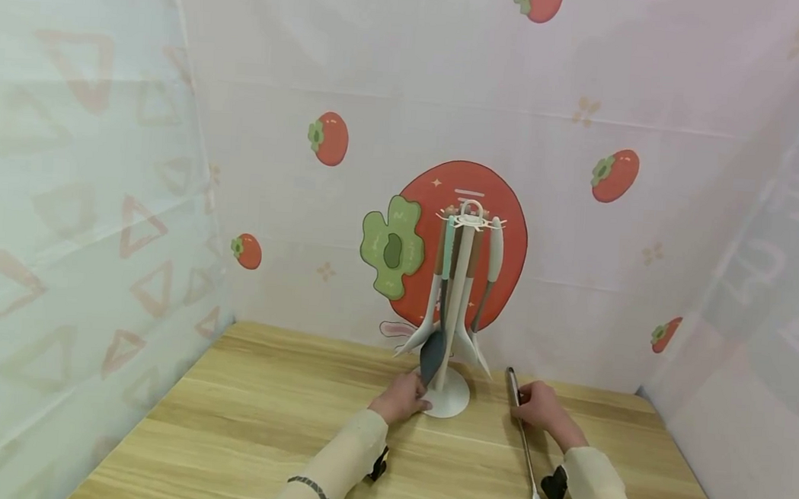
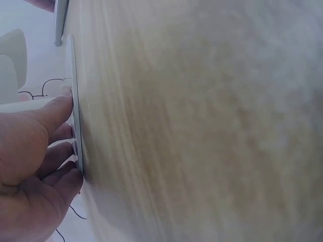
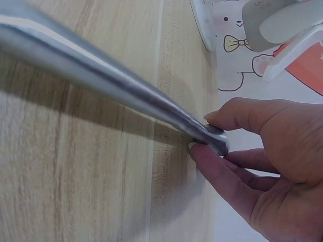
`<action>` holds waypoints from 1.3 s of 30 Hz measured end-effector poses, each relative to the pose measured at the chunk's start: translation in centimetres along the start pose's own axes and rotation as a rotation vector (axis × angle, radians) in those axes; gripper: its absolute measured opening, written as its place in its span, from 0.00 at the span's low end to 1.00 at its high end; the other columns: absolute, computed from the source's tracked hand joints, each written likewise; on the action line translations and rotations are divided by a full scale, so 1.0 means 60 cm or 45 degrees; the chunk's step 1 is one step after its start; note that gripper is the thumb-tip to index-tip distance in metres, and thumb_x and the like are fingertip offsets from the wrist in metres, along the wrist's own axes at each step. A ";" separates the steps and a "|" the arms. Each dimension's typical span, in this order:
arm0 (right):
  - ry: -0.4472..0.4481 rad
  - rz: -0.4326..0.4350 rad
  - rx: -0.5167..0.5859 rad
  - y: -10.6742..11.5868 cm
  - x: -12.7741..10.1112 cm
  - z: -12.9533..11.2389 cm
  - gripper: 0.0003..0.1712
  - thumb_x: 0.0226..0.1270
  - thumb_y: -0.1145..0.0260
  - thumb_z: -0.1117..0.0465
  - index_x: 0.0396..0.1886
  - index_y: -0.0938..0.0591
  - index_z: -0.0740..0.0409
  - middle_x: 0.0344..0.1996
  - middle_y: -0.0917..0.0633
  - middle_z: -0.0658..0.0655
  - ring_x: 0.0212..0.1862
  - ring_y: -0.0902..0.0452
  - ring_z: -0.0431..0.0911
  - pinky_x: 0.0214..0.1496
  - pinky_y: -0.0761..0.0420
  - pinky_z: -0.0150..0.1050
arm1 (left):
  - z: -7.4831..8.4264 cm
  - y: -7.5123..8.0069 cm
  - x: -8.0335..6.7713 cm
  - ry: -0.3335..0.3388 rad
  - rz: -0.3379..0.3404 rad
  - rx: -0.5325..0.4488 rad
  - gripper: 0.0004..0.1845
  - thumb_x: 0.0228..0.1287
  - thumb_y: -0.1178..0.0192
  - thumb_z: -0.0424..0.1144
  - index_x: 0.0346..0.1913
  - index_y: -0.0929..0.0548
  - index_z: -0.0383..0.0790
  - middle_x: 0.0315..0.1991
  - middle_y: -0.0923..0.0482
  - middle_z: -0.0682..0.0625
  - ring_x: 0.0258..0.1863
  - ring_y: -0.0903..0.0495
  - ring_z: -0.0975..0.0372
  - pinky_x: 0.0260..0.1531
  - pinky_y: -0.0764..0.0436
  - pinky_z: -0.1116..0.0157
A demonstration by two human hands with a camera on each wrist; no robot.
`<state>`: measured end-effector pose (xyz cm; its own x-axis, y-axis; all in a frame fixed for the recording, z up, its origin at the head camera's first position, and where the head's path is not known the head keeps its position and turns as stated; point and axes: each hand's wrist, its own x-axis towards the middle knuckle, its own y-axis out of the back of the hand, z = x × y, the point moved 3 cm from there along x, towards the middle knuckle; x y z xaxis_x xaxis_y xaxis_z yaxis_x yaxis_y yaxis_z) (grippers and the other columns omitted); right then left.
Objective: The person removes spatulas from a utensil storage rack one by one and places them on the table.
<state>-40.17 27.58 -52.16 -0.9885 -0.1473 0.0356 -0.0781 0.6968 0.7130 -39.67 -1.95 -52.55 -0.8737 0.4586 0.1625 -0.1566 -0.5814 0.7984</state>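
A white utensil rack (image 1: 461, 307) stands upright near the back of the table, hung with several spatulas and spoons. My left hand (image 1: 400, 399) grips the left edge of its round base (image 1: 451, 398); in the left wrist view the thumb (image 2: 58, 112) lies over the base and the fingers are at its rim. A dark-headed utensil (image 1: 433, 354) with a mint handle hangs just above that hand. To the right, my right hand (image 1: 546, 413) pinches a long-handled steel cooking utensil (image 1: 527, 456) near its handle's end. Its shiny head is cut off by the frame's lower edge.
The wooden table (image 1: 260, 394) meets a white cloth backdrop (image 1: 268, 157) printed with red fruit close behind the rack. Cloth walls (image 1: 51, 220) stand at the left and right sides. Each wrist wears a small black camera (image 1: 554, 484).
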 end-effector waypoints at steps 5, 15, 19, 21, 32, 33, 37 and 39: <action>0.030 -0.012 0.002 0.002 -0.002 -0.002 0.07 0.53 0.27 0.74 0.32 0.17 0.72 0.22 0.17 0.55 0.19 0.22 0.43 0.22 0.18 0.38 | -0.005 -0.002 0.002 -0.002 -0.005 0.003 0.23 0.63 0.29 0.34 0.15 0.31 0.39 0.28 0.36 0.52 0.26 0.40 0.66 0.29 0.38 0.69; 0.047 -0.047 -0.009 0.011 0.003 0.000 0.16 0.58 0.29 0.72 0.44 0.18 0.80 0.27 0.15 0.60 0.24 0.20 0.45 0.26 0.17 0.37 | -0.005 -0.005 0.002 0.044 -0.006 -0.020 0.20 0.62 0.29 0.34 0.17 0.25 0.36 0.29 0.30 0.50 0.27 0.36 0.65 0.31 0.33 0.68; 0.019 -0.053 -0.028 0.016 0.006 0.000 0.24 0.59 0.30 0.72 0.52 0.22 0.85 0.31 0.15 0.61 0.27 0.17 0.48 0.29 0.15 0.40 | -0.004 -0.006 0.002 0.059 0.006 -0.038 0.17 0.62 0.28 0.34 0.19 0.22 0.35 0.31 0.28 0.49 0.28 0.35 0.64 0.32 0.32 0.67; 0.015 -0.044 -0.023 0.020 0.007 -0.003 0.26 0.59 0.30 0.72 0.54 0.24 0.86 0.33 0.16 0.63 0.28 0.17 0.49 0.29 0.15 0.41 | -0.006 -0.006 0.003 0.071 0.009 -0.044 0.14 0.62 0.28 0.34 0.21 0.19 0.34 0.34 0.26 0.49 0.30 0.33 0.64 0.34 0.29 0.67; 0.185 0.082 -0.166 0.054 0.024 -0.038 0.28 0.58 0.29 0.67 0.54 0.22 0.84 0.41 0.14 0.75 0.42 0.15 0.62 0.43 0.15 0.52 | -0.008 -0.001 0.008 0.003 0.045 -0.049 0.21 0.62 0.29 0.33 0.16 0.28 0.37 0.28 0.31 0.50 0.25 0.37 0.65 0.30 0.35 0.68; 0.202 0.081 -0.172 0.058 0.025 -0.045 0.28 0.58 0.29 0.67 0.54 0.23 0.84 0.42 0.15 0.76 0.43 0.15 0.64 0.45 0.15 0.54 | -0.007 0.000 0.008 0.004 0.047 -0.050 0.21 0.62 0.29 0.33 0.16 0.28 0.38 0.27 0.32 0.51 0.25 0.38 0.65 0.30 0.35 0.69; 0.232 0.075 -0.167 0.070 0.025 -0.073 0.31 0.62 0.29 0.65 0.58 0.25 0.84 0.48 0.17 0.79 0.45 0.16 0.67 0.48 0.16 0.56 | -0.007 0.000 0.008 0.001 0.046 -0.043 0.22 0.62 0.29 0.33 0.15 0.28 0.38 0.24 0.38 0.54 0.23 0.40 0.66 0.28 0.37 0.70; 0.238 0.073 -0.160 0.075 0.024 -0.087 0.32 0.64 0.30 0.65 0.60 0.27 0.83 0.51 0.19 0.80 0.47 0.16 0.67 0.48 0.16 0.55 | -0.007 -0.002 0.007 0.002 0.042 -0.041 0.23 0.62 0.29 0.33 0.15 0.30 0.38 0.23 0.40 0.56 0.23 0.41 0.67 0.28 0.39 0.70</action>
<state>-41.27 26.84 -45.26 -0.9486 -0.2456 0.1997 0.0060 0.6168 0.7871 -40.22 -2.00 -52.83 -0.8792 0.4380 0.1877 -0.1425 -0.6176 0.7735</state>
